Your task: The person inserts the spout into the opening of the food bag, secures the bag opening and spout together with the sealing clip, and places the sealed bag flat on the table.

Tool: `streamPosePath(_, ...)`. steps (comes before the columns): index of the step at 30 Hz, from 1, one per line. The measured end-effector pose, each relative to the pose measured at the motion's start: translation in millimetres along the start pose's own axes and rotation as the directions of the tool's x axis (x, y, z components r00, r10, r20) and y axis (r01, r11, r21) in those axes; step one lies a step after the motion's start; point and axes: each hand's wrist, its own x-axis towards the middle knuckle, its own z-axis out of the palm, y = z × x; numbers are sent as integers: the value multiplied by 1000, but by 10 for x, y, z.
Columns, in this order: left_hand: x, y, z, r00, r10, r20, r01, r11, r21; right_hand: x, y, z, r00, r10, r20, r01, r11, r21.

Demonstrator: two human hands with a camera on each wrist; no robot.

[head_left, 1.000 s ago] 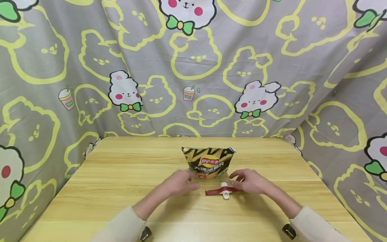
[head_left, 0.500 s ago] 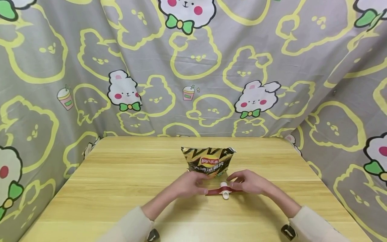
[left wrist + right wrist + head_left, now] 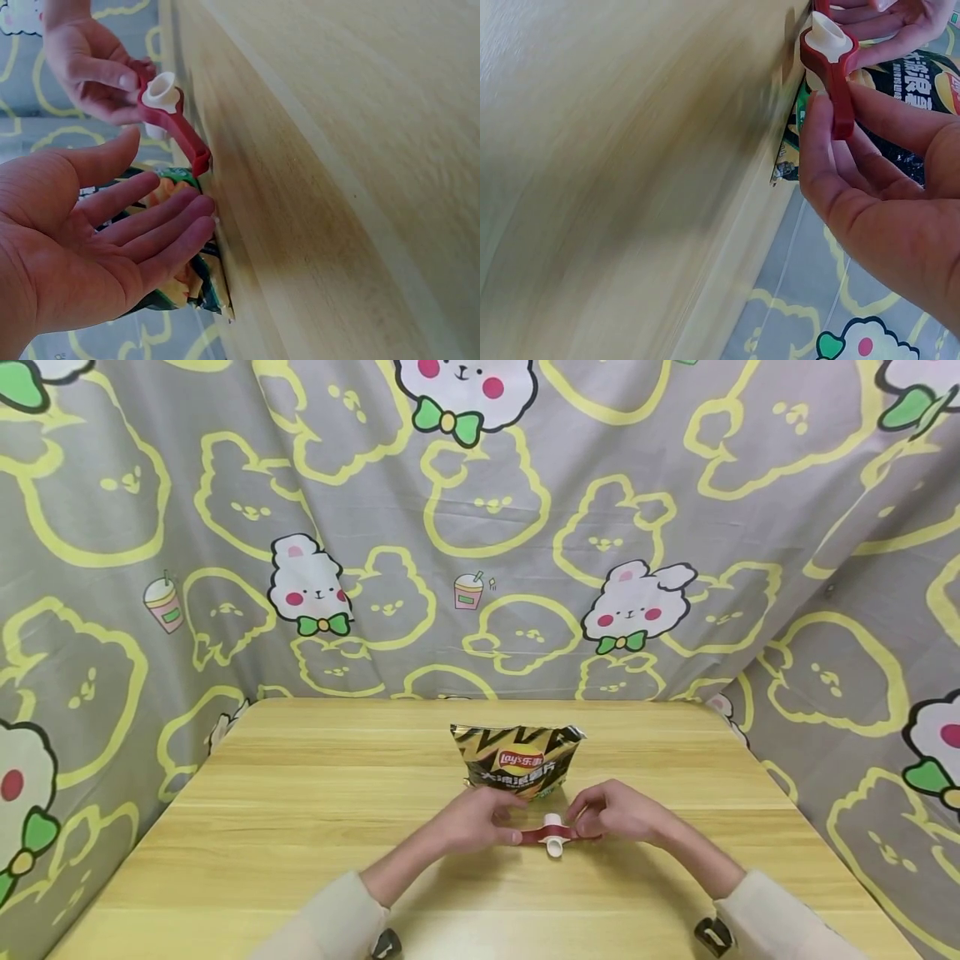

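A dark red bag clip (image 3: pixel 553 832) with a white pour spout (image 3: pixel 554 847) at its middle lies across the space between my hands. My right hand (image 3: pixel 618 810) pinches its right end between thumb and fingers, plain in the right wrist view, where the red arm (image 3: pixel 840 105) of the clip runs between them. At the other end is my left hand (image 3: pixel 474 820), its thumb overlapping the clip's tip in the head view. From the left wrist, that hand's fingers (image 3: pixel 161 240) are relaxed and spread, apart from the clip. Just behind stands a black-and-gold Lay's chip bag (image 3: pixel 517 760).
The wooden table (image 3: pixel 322 777) stretches out on both sides of the hands. A grey curtain (image 3: pixel 525 668) with yellow outlines and white cartoon animals hangs along its back edge and down both sides.
My left hand has moved right to the clip's left end. The clip has shifted slightly left in my right hand's hold. The chip bag stays where it was.
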Motion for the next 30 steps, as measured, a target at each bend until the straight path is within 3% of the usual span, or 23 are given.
streamPosePath(17, -11, -16, -19, 1000, 1, -8, -1, 1000, -15, 28, -128, 52, 999, -12, -42, 15, 996, 90)
streamPosePath(24, -46, -34, -51, 999, -38, 16, 40, 992, -120, 34, -123, 62, 999, -12, -41, 17, 992, 122)
streamPosePath(30, -64, -33, -69, 999, -34, 3, 34, 983, -181, 44, -109, 64, 999, 7, -33, -3, 993, 121)
